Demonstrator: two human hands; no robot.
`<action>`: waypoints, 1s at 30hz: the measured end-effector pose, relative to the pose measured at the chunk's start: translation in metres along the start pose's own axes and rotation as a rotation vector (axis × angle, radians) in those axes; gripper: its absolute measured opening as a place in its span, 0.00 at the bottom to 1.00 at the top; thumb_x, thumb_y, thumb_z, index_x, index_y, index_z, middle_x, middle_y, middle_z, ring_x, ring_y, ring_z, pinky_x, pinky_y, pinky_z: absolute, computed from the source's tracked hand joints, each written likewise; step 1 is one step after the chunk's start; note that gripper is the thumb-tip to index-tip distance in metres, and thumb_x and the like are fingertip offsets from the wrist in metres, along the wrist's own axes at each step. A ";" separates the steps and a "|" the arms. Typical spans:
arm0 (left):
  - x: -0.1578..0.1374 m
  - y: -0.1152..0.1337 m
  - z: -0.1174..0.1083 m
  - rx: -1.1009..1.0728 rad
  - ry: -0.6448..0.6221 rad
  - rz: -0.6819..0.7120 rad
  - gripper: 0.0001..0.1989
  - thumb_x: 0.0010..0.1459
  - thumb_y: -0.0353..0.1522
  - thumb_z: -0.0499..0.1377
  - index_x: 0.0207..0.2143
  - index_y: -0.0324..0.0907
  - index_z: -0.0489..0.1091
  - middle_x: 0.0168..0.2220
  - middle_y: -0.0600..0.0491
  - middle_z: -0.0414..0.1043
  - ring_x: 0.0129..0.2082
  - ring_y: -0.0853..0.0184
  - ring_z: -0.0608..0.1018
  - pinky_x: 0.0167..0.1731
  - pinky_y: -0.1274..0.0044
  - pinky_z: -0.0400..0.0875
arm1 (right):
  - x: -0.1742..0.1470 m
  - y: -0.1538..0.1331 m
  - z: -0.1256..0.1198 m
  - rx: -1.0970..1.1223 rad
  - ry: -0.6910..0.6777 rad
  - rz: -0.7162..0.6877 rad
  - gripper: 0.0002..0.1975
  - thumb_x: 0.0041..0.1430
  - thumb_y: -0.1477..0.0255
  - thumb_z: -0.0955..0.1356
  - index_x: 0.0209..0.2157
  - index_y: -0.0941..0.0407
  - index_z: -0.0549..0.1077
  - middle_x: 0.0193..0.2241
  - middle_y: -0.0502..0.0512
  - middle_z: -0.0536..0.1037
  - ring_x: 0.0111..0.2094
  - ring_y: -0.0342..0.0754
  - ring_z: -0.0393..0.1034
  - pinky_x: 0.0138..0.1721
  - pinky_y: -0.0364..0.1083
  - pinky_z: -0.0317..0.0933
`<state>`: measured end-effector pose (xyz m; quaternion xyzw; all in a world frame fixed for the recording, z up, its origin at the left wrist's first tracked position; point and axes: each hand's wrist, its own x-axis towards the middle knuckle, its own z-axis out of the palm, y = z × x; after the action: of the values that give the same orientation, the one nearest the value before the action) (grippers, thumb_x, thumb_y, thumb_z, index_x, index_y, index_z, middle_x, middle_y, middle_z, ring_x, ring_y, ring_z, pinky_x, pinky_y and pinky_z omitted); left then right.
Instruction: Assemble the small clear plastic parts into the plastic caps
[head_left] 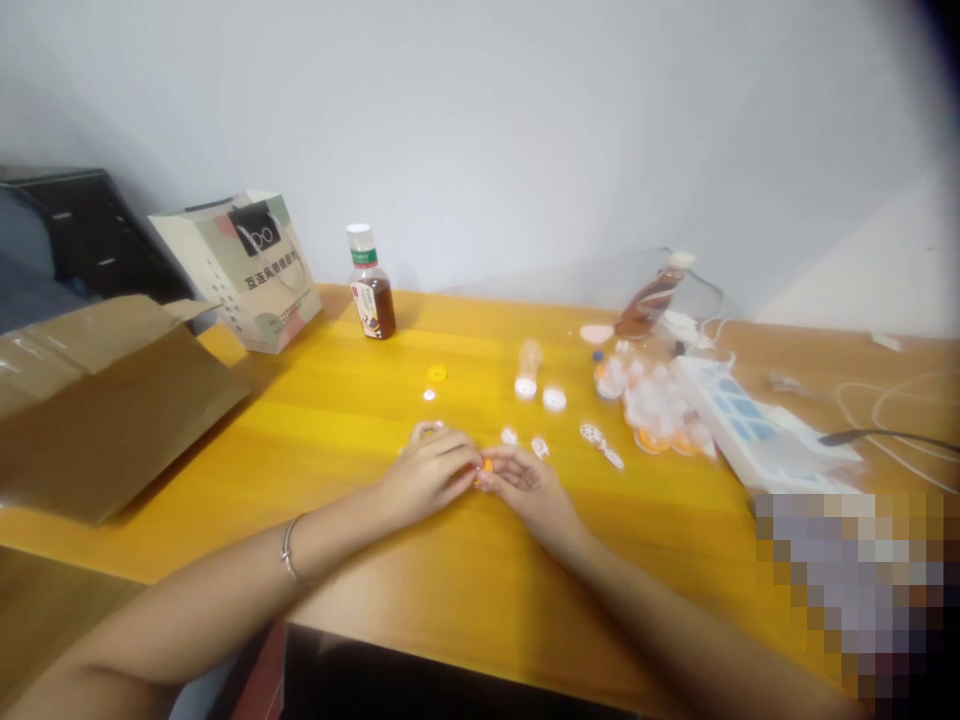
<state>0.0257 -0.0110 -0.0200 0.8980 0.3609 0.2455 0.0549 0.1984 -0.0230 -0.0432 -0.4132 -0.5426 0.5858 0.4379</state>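
Note:
My left hand [435,465] and my right hand [529,490] meet over the middle of the table, both closed at the fingertips. A small orange part [487,466] is pinched between them; its exact kind is blurred and partly covered by fingers. Just beyond my hands lie small white pieces, among them a round one [509,436], a hooked one [540,448] and a long white piece with holes [601,445]. Farther back are a yellow disc [437,373], a tiny white piece [429,395] and two white round parts [526,387] [554,400].
A cardboard box [112,430] stands at the left, with a paper bag [262,270] behind it. One drink bottle [371,290] stands upright; another bottle [652,300] leans at the back right. A blurred pile of white and orange parts [664,405] adjoins a white-and-blue box [739,410] and cables [885,435].

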 end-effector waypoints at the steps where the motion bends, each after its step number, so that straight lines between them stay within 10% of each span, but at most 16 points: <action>1: 0.000 0.000 -0.001 -0.012 -0.003 0.009 0.08 0.59 0.33 0.49 0.35 0.43 0.67 0.35 0.55 0.70 0.37 0.71 0.70 0.43 0.73 0.54 | 0.000 0.000 0.000 0.002 0.001 0.001 0.13 0.44 0.68 0.70 0.34 0.55 0.69 0.27 0.50 0.75 0.31 0.43 0.71 0.39 0.47 0.65; 20: 0.012 -0.068 -0.013 -0.074 0.041 -0.171 0.14 0.57 0.33 0.50 0.45 0.41 0.65 0.43 0.49 0.67 0.44 0.65 0.69 0.46 0.71 0.62 | 0.001 0.000 0.001 -0.115 0.043 -0.052 0.12 0.45 0.69 0.70 0.35 0.55 0.68 0.29 0.52 0.76 0.33 0.45 0.72 0.41 0.49 0.65; 30: 0.104 -0.044 0.025 0.078 -0.112 0.107 0.15 0.58 0.29 0.47 0.47 0.38 0.62 0.46 0.46 0.65 0.46 0.61 0.67 0.44 0.70 0.63 | 0.000 0.000 0.000 -0.115 -0.021 -0.064 0.13 0.46 0.68 0.69 0.35 0.55 0.67 0.30 0.52 0.75 0.34 0.44 0.71 0.41 0.48 0.65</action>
<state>0.0750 0.0936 -0.0118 0.9298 0.3181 0.1834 0.0266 0.1988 -0.0233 -0.0433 -0.4139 -0.5929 0.5438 0.4260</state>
